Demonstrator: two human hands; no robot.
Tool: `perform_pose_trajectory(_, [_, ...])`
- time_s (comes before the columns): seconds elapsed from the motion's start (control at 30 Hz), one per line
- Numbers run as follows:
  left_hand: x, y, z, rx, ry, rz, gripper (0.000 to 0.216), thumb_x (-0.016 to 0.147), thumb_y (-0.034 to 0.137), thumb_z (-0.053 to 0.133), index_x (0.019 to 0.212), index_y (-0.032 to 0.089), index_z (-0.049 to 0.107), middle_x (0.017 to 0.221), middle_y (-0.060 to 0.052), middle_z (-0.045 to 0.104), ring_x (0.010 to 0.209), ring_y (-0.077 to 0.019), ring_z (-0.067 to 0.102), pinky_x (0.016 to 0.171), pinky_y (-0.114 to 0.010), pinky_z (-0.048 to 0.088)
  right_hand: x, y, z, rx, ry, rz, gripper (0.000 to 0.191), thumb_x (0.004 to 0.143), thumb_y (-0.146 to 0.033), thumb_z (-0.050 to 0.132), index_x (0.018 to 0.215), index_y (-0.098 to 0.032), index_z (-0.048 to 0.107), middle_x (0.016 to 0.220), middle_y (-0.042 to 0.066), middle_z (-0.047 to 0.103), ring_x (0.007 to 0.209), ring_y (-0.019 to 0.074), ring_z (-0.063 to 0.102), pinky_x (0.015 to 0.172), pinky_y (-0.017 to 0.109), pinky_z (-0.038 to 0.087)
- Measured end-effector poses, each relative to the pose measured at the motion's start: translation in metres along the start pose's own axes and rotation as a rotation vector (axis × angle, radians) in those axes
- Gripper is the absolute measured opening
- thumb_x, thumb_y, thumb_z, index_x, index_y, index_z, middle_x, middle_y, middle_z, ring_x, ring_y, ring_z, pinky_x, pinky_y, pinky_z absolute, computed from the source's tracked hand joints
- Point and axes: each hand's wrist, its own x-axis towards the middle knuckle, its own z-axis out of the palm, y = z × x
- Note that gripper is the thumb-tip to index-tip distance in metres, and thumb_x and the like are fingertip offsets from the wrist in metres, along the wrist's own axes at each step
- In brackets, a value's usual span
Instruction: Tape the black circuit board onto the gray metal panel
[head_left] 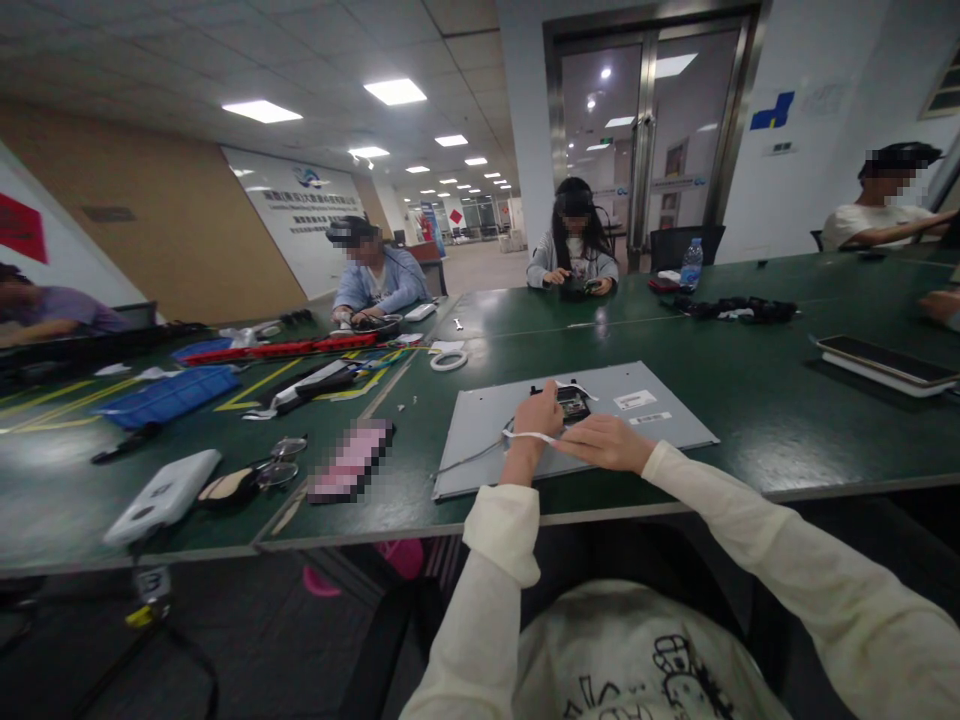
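A grey flat panel (pixel 472 440) lies on the green table in front of me, with white labels on its right part. Near its middle is a small black-framed circuit board (pixel 576 405). My left hand (pixel 538 412) is closed at the board's left side; what its fingers grip is hidden. My right hand (pixel 600 441) pinches one end of a narrow white strip (pixel 529 436), which passes across my left wrist. A thin grey cable (pixel 472 461) runs over the panel's left part.
Left of the panel are a pink phone (pixel 351 460), glasses (pixel 281 462), a white power bank (pixel 163 495) and a blue tray (pixel 171 396). A white tape roll (pixel 448 360) lies beyond. Several people sit around the table. A bottle (pixel 691 265) stands at the far side.
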Motion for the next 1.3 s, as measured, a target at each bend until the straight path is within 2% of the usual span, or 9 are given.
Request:
perform_pose_trajectory(0.17, [0.01, -0.016, -0.004, -0.575, 0.203, -0.253, 0.024, 0.092, 0.029, 0.036, 0.101, 0.018, 0.056, 0.071, -0.003, 0.062, 0.067, -0.0149, 0.061, 0.058, -0.022, 0.042, -0.002, 0.008, -0.005, -0.064, 0.047, 0.128, 0.027, 0.095, -0.012, 0.05, 0.116, -0.018, 0.065, 0.099, 0.009, 0.069, 0.09, 0.0154, 0.064, 0.076, 0.03, 0.051])
perform_pose_trajectory(0.23, [0.01, -0.027, -0.011, -0.872, 0.06, -0.361, 0.044, 0.096, 0.044, 0.021, 0.097, 0.017, 0.056, 0.063, -0.001, 0.058, 0.052, -0.0126, 0.055, 0.047, -0.02, 0.036, 0.0, 0.009, -0.008, -0.081, 0.032, 0.113, 0.025, 0.095, -0.012, 0.049, 0.113, -0.017, 0.066, 0.097, 0.009, 0.069, 0.088, 0.0155, 0.064, 0.074, 0.029, 0.05])
perform_pose_trajectory(0.33, [0.001, -0.042, -0.026, -1.108, -0.373, -0.364, 0.065, 0.093, 0.061, 0.01, 0.093, 0.017, 0.058, 0.069, -0.005, 0.064, 0.049, -0.0112, 0.056, 0.042, -0.018, 0.03, 0.002, 0.008, -0.01, -0.113, 0.002, 0.11, 0.025, 0.096, -0.011, 0.047, 0.111, -0.015, 0.066, 0.095, 0.009, 0.068, 0.085, 0.0157, 0.063, 0.073, 0.03, 0.05])
perform_pose_trajectory(0.37, [-0.002, -0.046, -0.031, -1.137, -0.446, -0.358, 0.067, 0.093, 0.064, 0.011, 0.093, 0.017, 0.059, 0.073, -0.007, 0.067, 0.052, -0.0115, 0.058, 0.042, -0.018, 0.03, 0.002, 0.008, -0.011, -0.124, -0.014, 0.112, 0.025, 0.096, -0.011, 0.046, 0.111, -0.015, 0.066, 0.096, 0.01, 0.068, 0.085, 0.0156, 0.063, 0.072, 0.03, 0.05])
perform_pose_trajectory(0.43, [-0.008, -0.051, -0.039, -1.156, -0.456, -0.31, 0.058, 0.093, 0.062, 0.023, 0.094, 0.017, 0.059, 0.076, -0.007, 0.069, 0.054, -0.0109, 0.06, 0.042, -0.017, 0.031, 0.002, 0.008, -0.009, -0.135, -0.057, 0.103, 0.026, 0.097, -0.011, 0.045, 0.111, -0.015, 0.066, 0.096, 0.01, 0.068, 0.083, 0.0154, 0.063, 0.071, 0.029, 0.05])
perform_pose_trajectory(0.57, [-0.003, -0.059, -0.048, -0.941, -0.316, -0.147, 0.019, 0.085, 0.033, 0.055, 0.093, 0.016, 0.058, 0.07, -0.003, 0.068, 0.054, -0.01, 0.06, 0.044, -0.015, 0.035, 0.009, 0.013, 0.003, -0.084, -0.159, 0.077, 0.026, 0.096, -0.01, 0.045, 0.112, -0.013, 0.066, 0.099, 0.01, 0.068, 0.086, 0.0164, 0.063, 0.074, 0.031, 0.051])
perform_pose_trajectory(0.77, [0.02, -0.088, -0.032, -0.418, 0.063, 0.008, 0.018, 0.085, 0.02, 0.051, 0.102, 0.017, 0.058, 0.061, 0.003, 0.061, 0.055, -0.0114, 0.06, 0.055, -0.019, 0.044, 0.04, 0.021, 0.042, 0.067, -0.306, 0.121, 0.027, 0.095, -0.01, 0.047, 0.116, -0.011, 0.065, 0.126, 0.014, 0.062, 0.123, 0.0202, 0.053, 0.101, 0.037, 0.045])
perform_pose_trajectory(1.0, [0.017, -0.114, 0.004, 0.08, 0.016, 0.141, 0.026, 0.092, 0.028, 0.047, 0.114, 0.019, 0.059, 0.083, -0.007, 0.07, 0.083, -0.0211, 0.067, 0.076, -0.028, 0.046, 0.044, 0.01, 0.068, 0.188, -0.461, 0.167, 0.023, 0.094, -0.009, 0.05, 0.11, -0.011, 0.066, 0.118, 0.013, 0.066, 0.117, 0.02, 0.058, 0.103, 0.035, 0.043])
perform_pose_trajectory(1.3, [0.015, -0.124, 0.004, 0.15, -0.01, 0.118, 0.032, 0.096, 0.033, 0.042, 0.123, 0.021, 0.056, 0.086, -0.006, 0.071, 0.087, -0.0204, 0.066, 0.076, -0.026, 0.045, 0.05, 0.004, 0.069, 0.246, -0.481, 0.206, 0.021, 0.096, -0.011, 0.048, 0.112, -0.01, 0.062, 0.109, 0.014, 0.067, 0.108, 0.0203, 0.062, 0.098, 0.036, 0.044])
